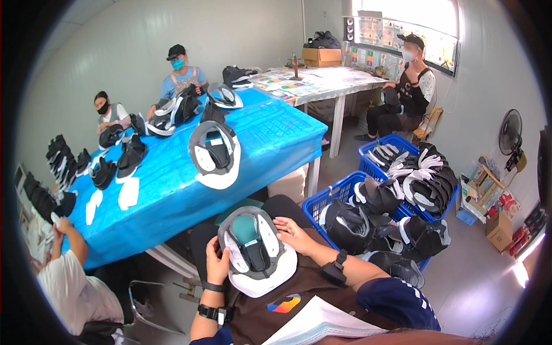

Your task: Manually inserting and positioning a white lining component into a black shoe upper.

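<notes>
A padded piece that looks like a helmet liner (pixel 270 283) rests on my lap, with a grey rim, a black middle, white side pads and a white crescent edge towards me. My left hand (pixel 217 263) grips its left rim, fingers curled against the edge. On the far right side, my right hand (pixel 292 234) holds the rim with fingers bent over it. A green surface shows through the opening. A similar liner (pixel 198 148) lies on the blue-covered table (pixel 270 135) ahead of me.
Blue baskets (pixel 322 201) heaped with similar liners stand to my right. Several people sit around: two beyond the table, one at left (pixel 86 287), one by the window (pixel 405 92). White pieces (pixel 129 192) and black liners lie on the table. A fan (pixel 510 132) stands far right.
</notes>
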{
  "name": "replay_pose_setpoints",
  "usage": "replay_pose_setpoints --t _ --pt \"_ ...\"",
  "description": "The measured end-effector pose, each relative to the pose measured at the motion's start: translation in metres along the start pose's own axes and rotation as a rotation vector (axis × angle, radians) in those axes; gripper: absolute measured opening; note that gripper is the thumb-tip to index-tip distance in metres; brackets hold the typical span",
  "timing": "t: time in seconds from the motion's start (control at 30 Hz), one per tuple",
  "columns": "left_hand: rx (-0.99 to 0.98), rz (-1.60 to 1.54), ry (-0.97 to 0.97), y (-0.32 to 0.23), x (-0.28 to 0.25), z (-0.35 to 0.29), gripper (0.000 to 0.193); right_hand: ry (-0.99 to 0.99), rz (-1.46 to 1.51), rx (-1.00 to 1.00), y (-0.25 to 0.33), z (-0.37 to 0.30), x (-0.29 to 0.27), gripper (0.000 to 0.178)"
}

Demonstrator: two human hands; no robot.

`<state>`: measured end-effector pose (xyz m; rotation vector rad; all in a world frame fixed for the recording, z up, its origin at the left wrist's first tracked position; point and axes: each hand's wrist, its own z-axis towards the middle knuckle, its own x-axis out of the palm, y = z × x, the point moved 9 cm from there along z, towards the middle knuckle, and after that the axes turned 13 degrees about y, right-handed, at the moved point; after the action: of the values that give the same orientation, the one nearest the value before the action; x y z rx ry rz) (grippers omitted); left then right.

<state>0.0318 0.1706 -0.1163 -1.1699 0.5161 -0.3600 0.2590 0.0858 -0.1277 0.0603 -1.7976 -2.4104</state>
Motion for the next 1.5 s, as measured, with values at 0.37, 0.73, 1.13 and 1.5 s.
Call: replay_pose_setpoints --t 0.37,0.73,1.13,1.5 --pt "0.055 0.21 -0.102 -0.011 -0.004 -0.004 0.03 0.016 0.043 -0.024 -0.007 -0.001 -0.006 0.031" --pt "0.017 0.216 -0.067 -0.015 -0.001 -0.004 0.029 -0.023 0.014 -0.05 -0.006 -0.001 -0.008 0.027" --pt "0.074 0.176 -0.078 -0.006 -0.005 -0.003 0.03 -0.008 0.027 -0.031 -0.007 0.0 -0.006 0.024" --pt "0.057 0.282 -0.077 -0.008 -0.004 -0.006 0.032 -0.02 -0.238 -0.492 0.177 -0.029 -0.003 0.028"
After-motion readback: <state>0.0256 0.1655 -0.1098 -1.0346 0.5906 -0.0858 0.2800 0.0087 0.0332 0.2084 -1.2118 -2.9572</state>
